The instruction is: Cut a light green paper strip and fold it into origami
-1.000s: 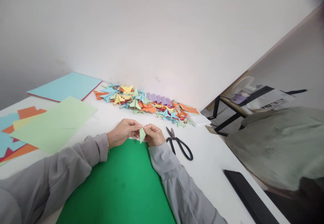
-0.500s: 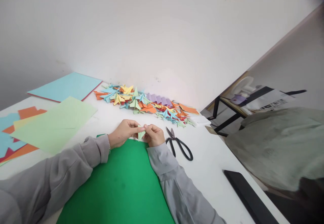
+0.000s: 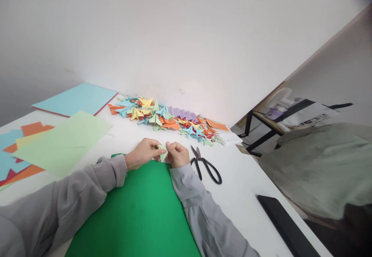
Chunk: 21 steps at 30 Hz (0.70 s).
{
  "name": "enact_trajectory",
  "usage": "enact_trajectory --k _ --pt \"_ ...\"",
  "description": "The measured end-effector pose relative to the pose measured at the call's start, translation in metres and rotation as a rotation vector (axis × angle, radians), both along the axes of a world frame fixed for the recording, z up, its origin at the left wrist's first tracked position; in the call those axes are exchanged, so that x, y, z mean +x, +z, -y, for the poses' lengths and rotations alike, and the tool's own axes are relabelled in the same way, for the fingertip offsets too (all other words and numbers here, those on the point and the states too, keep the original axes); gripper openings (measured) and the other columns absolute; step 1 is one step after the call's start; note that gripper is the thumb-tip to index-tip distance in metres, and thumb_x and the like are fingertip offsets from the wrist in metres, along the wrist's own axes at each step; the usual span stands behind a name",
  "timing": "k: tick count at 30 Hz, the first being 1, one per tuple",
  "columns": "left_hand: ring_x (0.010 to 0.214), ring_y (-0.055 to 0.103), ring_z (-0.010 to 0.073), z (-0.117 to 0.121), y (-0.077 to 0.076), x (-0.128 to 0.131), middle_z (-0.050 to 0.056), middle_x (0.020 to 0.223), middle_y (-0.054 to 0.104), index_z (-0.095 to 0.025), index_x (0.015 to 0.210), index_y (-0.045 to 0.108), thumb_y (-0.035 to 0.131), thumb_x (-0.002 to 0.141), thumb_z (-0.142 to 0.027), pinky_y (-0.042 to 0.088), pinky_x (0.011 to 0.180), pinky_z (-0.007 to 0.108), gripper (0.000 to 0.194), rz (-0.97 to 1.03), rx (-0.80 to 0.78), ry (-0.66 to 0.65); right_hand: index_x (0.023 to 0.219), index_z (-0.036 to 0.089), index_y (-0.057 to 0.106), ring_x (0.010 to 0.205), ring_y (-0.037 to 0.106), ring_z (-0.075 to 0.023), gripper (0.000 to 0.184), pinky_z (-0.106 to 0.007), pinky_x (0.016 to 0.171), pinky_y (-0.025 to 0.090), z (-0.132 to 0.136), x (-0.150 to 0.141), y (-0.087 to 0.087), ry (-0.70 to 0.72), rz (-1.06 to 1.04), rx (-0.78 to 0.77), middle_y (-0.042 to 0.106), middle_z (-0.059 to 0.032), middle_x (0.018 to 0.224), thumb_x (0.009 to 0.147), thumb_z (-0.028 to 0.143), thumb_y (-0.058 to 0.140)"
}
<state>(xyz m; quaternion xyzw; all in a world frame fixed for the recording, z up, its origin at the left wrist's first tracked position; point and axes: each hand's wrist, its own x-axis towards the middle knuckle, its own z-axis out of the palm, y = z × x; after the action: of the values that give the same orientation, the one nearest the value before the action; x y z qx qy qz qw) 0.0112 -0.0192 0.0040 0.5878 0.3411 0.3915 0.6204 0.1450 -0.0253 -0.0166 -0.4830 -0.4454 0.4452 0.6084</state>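
Between my two hands is a small piece of folded light green paper (image 3: 163, 154), its narrow end pointing down. My left hand (image 3: 144, 153) pinches it from the left, thumb in front. On the other side my right hand (image 3: 178, 154) is closed on its right edge, with thumb and fingertips together. Both hands are just above the far edge of a green mat (image 3: 136, 206). My fingers cover part of the paper. Black-handled scissors (image 3: 203, 164) lie with blades parted, right of my right hand.
Small folded paper shapes (image 3: 162, 117) in many colours are heaped along the wall. Coloured paper sheets (image 3: 64, 142) lie on the left, with a blue sheet (image 3: 77, 99) behind. A long black object (image 3: 285, 226) rests near the table's right edge.
My left thumb has slid down a little on the folded paper, and more of its upper part shows. Both hands have barely shifted; everything else stays in place.
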Motion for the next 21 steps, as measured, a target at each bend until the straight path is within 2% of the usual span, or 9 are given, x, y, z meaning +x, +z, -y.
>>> enact_trajectory --k 4,10,16,21 --pt "0.047 0.05 0.0086 -0.0006 0.0007 -0.0009 -0.001 0.049 0.055 -0.011 0.059 0.057 0.067 0.058 -0.032 0.041 0.049 0.021 0.023 0.011 0.002 -0.012 0.042 0.017 0.046 0.03 0.036 -0.005 0.04 -0.019 0.033 0.025 -0.0004 0.0005 -0.0012 0.052 -0.009 -0.007 0.046 0.0063 0.032 0.055 0.048 0.067" --pt "0.05 0.051 0.0092 0.0003 0.003 -0.0039 0.0 0.051 0.055 -0.01 0.059 0.059 0.069 0.057 -0.033 0.043 0.053 0.022 0.025 0.096 -0.015 -0.077 0.043 0.018 0.045 0.028 0.038 -0.0061 0.04 -0.019 0.031 0.024 0.0004 -0.0004 0.0012 0.174 -0.145 -0.102 0.047 0.0062 0.032 0.052 0.049 0.069" --pt "0.046 0.051 0.0096 -0.0003 0.0025 -0.0015 0.0 0.047 0.053 -0.01 0.056 0.057 0.067 0.058 -0.039 0.044 0.051 0.025 0.03 0.142 -0.121 -0.021 0.041 0.017 0.045 0.028 0.039 -0.0065 0.039 -0.019 0.031 0.028 0.001 -0.0027 0.0048 0.104 -0.167 -0.061 0.047 0.006 0.031 0.049 0.045 0.072" --pt "0.047 0.051 0.0094 -0.003 0.0001 -0.0002 0.001 0.05 0.056 -0.01 0.058 0.059 0.068 0.057 -0.039 0.045 0.052 0.025 0.03 0.173 -0.109 0.036 0.041 0.018 0.046 0.029 0.041 -0.0073 0.038 -0.02 0.031 0.027 0.0012 -0.003 0.0056 0.109 -0.181 -0.07 0.047 0.0057 0.032 0.051 0.043 0.072"
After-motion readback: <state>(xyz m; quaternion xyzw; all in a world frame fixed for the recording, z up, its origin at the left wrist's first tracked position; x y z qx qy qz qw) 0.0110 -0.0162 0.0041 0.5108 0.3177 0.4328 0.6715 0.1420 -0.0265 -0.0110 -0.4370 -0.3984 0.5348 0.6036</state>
